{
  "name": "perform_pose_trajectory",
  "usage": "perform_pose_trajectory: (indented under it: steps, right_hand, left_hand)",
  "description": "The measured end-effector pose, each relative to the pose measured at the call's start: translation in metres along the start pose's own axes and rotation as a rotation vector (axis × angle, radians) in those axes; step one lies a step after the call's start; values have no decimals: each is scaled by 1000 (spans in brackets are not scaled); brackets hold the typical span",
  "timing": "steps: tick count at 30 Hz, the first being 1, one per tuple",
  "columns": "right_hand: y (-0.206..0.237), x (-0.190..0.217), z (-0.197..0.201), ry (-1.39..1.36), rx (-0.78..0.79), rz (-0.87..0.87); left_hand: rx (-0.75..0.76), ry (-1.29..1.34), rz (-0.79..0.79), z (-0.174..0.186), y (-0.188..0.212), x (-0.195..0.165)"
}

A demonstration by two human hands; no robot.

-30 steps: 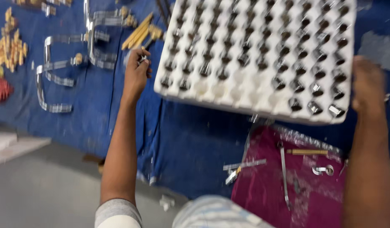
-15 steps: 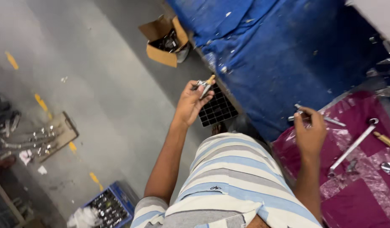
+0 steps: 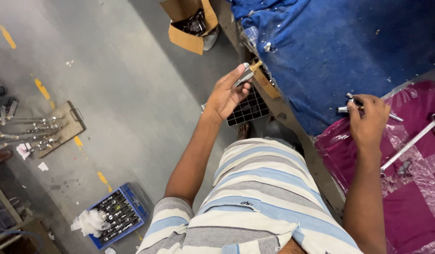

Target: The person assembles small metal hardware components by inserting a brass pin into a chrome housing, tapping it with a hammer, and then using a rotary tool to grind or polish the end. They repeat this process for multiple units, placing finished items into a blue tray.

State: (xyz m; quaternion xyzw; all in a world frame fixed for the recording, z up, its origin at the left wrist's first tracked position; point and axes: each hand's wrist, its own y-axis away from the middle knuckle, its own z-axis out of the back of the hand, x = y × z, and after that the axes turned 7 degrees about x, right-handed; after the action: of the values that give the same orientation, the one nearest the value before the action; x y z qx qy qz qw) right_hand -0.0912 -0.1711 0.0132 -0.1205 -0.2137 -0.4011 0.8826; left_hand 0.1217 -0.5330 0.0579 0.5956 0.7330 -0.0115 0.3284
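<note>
The left hand pinches a small chrome fitting with a brass tip in its fingers, raised over the floor beside the blue-covered bench, while the right hand closes on a silver metal part above the magenta plastic sheet. This looks like a pick-up step between stations; the next move would need the fitting kept steady and aligned. The fitting is short, shiny and cylindrical.
</note>
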Motion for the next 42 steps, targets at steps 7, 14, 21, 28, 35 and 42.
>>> perform_pose_trajectory:
  steps: [7,14,21,28,35,42]
  right_hand:
    - [3,-15,11,-30,-46,17]
    - [3,-35,19,-14,3,-14]
    - [7,-63,11,111,-26,-15]
    - [-15,-80,29,223,41,19]
    - [3,-46,38,216,-108,99]
    - [50,-107,77,427,-396,-241]
  left_hand:
    - [-124,-1359,-336,-22,-72,-42]
    - [-75,-1946,104,-59,-167,-52]
    - [-14,-2252,131,-80,-200,-39]
    - [-12,-1716,159,-50,-184,-29]
    - [300,-1307,-202,-14,-178,-7]
    - [292,-953,-118,3,-185,3]
